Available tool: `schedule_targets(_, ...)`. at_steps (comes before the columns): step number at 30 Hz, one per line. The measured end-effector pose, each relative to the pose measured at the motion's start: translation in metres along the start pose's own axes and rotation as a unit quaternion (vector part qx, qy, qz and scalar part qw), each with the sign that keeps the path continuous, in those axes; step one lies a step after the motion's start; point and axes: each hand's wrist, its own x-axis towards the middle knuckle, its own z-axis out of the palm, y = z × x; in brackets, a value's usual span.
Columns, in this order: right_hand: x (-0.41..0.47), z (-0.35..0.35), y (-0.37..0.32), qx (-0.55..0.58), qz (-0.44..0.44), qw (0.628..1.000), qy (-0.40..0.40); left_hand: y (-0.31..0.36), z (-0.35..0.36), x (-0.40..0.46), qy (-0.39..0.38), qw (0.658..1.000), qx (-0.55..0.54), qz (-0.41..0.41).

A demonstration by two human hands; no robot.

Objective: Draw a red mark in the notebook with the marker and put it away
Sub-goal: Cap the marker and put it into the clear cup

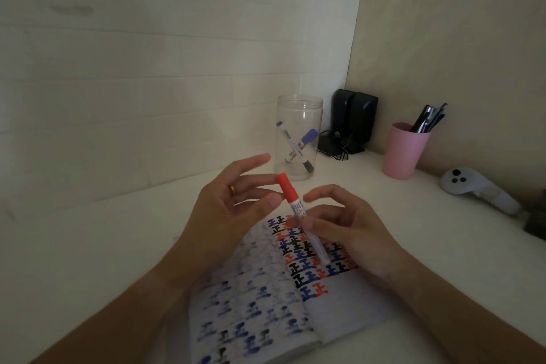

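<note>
A white marker with a red cap [291, 197] is held upright and tilted over the open notebook [260, 301]. My right hand [351, 230] grips the marker's barrel between thumb and fingers. My left hand [227, 210] is beside the red cap, thumb and a fingertip touching it, the other fingers spread. The cap sits on the marker. The notebook's right page carries rows of black, blue and red marks; its left page shows fainter marks. A clear jar [298, 139] behind the hands holds two markers, one with a blue cap.
A pink cup [403, 154] with dark pens stands at the back right. Two black speakers [354, 118] with cables sit in the corner. A white controller [478, 189] lies at the right on the white table [103, 245]. Walls close the back and right.
</note>
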Motion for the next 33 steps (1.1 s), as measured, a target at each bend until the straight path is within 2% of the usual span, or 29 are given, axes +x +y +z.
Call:
schedule_targets(2,0.003,-0.004,0.003,0.018,0.032,0.999,-0.004,-0.006,-0.006,-0.001,-0.022,0.986,0.159,0.046)
schedule_targets(4,0.006,-0.007,0.003,0.038,0.060,0.997,-0.016,-0.009,-0.010,-0.001,-0.064,0.944,0.313,0.076)
schedule_targets(5,0.006,-0.007,0.002,0.054,0.073,0.996,-0.021,-0.010,-0.011,-0.001,-0.082,0.930,0.352,0.070)
schedule_targets(8,0.008,-0.009,-0.001,0.102,0.097,0.990,-0.023,-0.012,-0.013,-0.002,-0.093,0.910,0.399,0.062)
schedule_targets(12,0.021,-0.012,-0.019,0.119,0.105,0.987,0.018,-0.014,-0.018,-0.003,-0.048,0.894,0.438,0.083)
schedule_targets(15,0.054,-0.018,-0.046,0.100,0.053,0.989,0.093,-0.018,-0.022,-0.001,-0.011,0.881,0.465,0.088)
schedule_targets(19,0.112,-0.022,-0.091,0.102,-0.054,0.966,0.230,-0.022,-0.024,0.001,0.014,0.868,0.488,0.085)
schedule_targets(22,0.143,-0.019,-0.113,-0.005,-0.130,0.939,0.319,-0.024,-0.025,0.002,0.018,0.865,0.495,0.082)
schedule_targets(25,0.160,-0.016,-0.120,-0.150,-0.189,0.896,0.373,-0.026,-0.025,0.003,0.012,0.860,0.503,0.087)
schedule_targets(30,0.175,-0.010,-0.098,-0.369,-0.166,0.843,0.354,-0.027,-0.025,0.002,0.005,0.862,0.500,0.089)
schedule_targets(33,0.178,-0.009,-0.080,-0.450,-0.135,0.819,0.331,-0.030,-0.025,0.000,-0.001,0.860,0.503,0.086)
